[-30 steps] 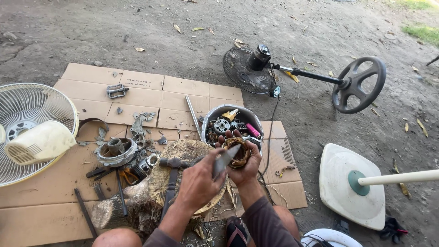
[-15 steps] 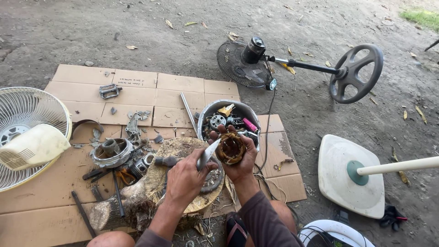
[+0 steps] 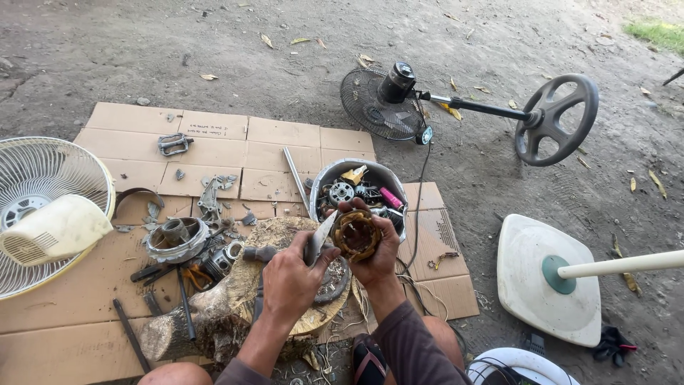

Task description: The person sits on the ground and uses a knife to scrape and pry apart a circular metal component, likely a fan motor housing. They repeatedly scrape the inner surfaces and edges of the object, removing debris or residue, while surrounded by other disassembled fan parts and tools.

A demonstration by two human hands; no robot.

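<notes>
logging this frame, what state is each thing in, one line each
left hand: grips a flat metal blade
right hand: holds the copper-wound motor coil up
metal bowl: full of small parts
black fan: lying on the ground
white fan base: lying flat, pole attached

Your right hand (image 3: 376, 257) cups a round motor stator (image 3: 354, 234), copper-brown windings ringing its open centre, tilted up toward you above the wood stump (image 3: 285, 235); your left hand (image 3: 288, 281) grips a flat grey blade (image 3: 317, 239), its tip touching the stator's left edge.
</notes>
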